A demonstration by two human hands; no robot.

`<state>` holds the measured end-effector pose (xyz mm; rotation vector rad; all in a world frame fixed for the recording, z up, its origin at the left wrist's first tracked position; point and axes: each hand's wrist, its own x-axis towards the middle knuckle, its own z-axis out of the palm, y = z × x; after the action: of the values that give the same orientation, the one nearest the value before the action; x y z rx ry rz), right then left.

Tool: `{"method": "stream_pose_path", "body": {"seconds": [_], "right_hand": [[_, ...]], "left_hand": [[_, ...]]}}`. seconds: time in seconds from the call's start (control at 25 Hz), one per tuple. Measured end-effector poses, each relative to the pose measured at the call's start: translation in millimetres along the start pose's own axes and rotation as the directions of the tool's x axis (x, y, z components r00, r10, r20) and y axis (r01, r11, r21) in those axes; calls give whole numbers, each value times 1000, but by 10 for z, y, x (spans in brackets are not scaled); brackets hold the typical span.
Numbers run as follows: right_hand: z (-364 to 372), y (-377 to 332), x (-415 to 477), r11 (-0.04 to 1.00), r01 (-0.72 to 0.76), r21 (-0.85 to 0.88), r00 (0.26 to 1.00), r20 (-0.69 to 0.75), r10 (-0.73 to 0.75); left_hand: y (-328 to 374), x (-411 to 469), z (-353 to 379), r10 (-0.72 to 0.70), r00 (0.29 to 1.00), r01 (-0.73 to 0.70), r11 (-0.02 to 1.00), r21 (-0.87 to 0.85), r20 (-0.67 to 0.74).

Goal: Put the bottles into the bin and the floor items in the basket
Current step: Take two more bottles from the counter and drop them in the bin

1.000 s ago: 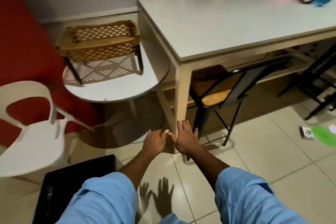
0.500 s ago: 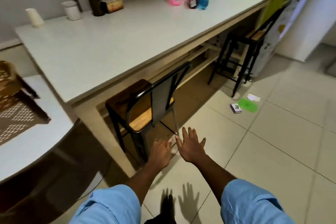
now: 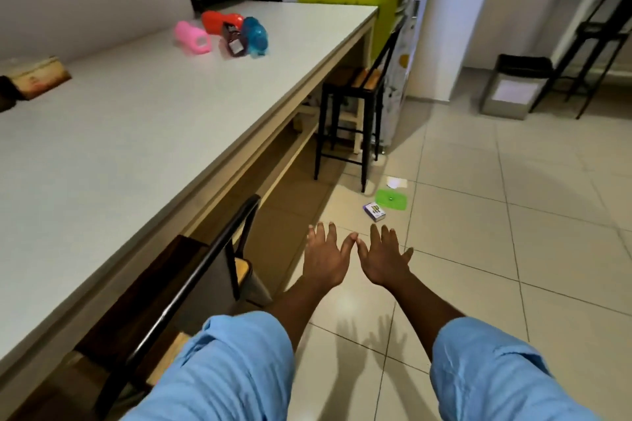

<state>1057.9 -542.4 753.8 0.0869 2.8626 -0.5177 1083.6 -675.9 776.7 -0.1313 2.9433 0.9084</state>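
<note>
Several bottles lie at the far end of the long white table (image 3: 143, 133): a pink bottle (image 3: 191, 37), a red bottle (image 3: 217, 21), a small dark bottle (image 3: 234, 41) and a blue bottle (image 3: 255, 35). On the tiled floor ahead lie a small purple-and-white box (image 3: 374, 211), a green flat lid (image 3: 392, 200) and a white piece of paper (image 3: 396, 182). My left hand (image 3: 324, 260) and my right hand (image 3: 383, 260) are stretched out side by side with fingers spread, empty, just short of the box. A grey bin (image 3: 513, 89) stands by the far wall.
A black metal chair (image 3: 191, 287) with a wooden seat is tucked under the table at my left. A tall black stool (image 3: 349, 120) stands past it beside a patterned fridge (image 3: 400, 44). Black stools (image 3: 602, 37) crowd the far right corner. A small box (image 3: 37, 77) sits on the table's left.
The view has swung right, away from the basket and round table. The floor items and the grey bin have come closer into view. Both hands stay outstretched and empty.
</note>
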Motion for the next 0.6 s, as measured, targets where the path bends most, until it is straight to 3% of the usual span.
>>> {"method": "stream_pose_path", "body": {"seconds": [0.32,0.44,0.6], "right_hand": [[-642,441,1414,1000,-5,9,994,-105,6],[-957,602,2037,1000,14,-11,994,-107,-15],[-1481,548,2951,994,110,-17,985,-131,-111]], "left_hand": [[676,1599,87,187,980,-170,968,186,-73],[848,2186,17,179,981,-155,957,245,-79],[1062,2970,-313,96,988,-76,984,162,-121]]}}
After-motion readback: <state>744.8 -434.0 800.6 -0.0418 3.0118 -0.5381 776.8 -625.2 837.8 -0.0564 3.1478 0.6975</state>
